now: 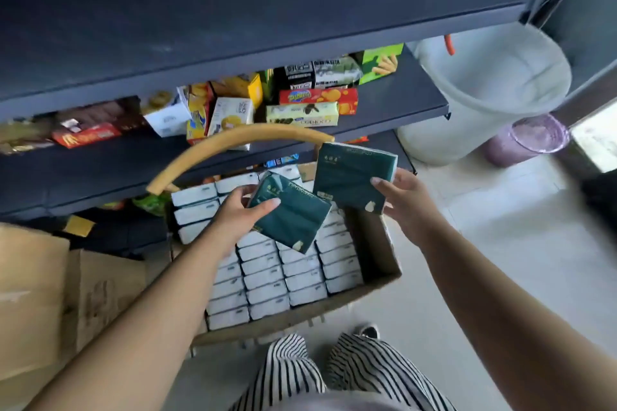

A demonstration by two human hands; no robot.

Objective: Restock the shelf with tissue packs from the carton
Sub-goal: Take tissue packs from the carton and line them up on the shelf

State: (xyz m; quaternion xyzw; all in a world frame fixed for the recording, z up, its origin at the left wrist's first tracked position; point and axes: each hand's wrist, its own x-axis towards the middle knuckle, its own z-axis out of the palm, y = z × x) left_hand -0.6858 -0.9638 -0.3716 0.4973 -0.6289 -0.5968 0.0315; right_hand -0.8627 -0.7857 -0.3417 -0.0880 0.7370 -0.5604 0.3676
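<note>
**Two tissue packs lifted above the open carton**

The dark blue-grey metal shelf unit (pixel 233 10) filled the upper half of the frame, its broad top board bare and dim. On the board below it, across the middle of the frame, lay a jumble of snack boxes (pixel 310 100) in red, yellow, green and white.

Below the shelves, at the centre of the frame, sat the open brown cardboard carton (pixel 377 250), packed with rows of white-ended tissue packs (pixel 300 280) standing on edge. A curved tan foam-like tube (pixel 233 140) arched across the frame above the carton's far edge.

At the upper right stood a large white plastic bucket (pixel 494 83), and just beside it to the lower right a smaller pale purple bucket (pixel 527 140), both on the light tiled floor (pixel 500 260). Flattened brown cardboard boxes (pixel 43 294) lay at the lower left.

At the bottom centre, black-and-white striped trousers (pixel 334 374) showed between the two bare forearms.

The right hand (pixel 407 200) gripped a dark green rectangular tissue pack (pixel 350 173) by its lower right corner, fingers curled onto its face, holding it above the carton's far right corner.

The left hand (pixel 240 210) held a second dark green tissue pack (pixel 290 220) by its left edge, thumb lying across the top face, tilted above the middle rows of the carton. The two green packs sat near each other; whether they touched could not be told.
</note>
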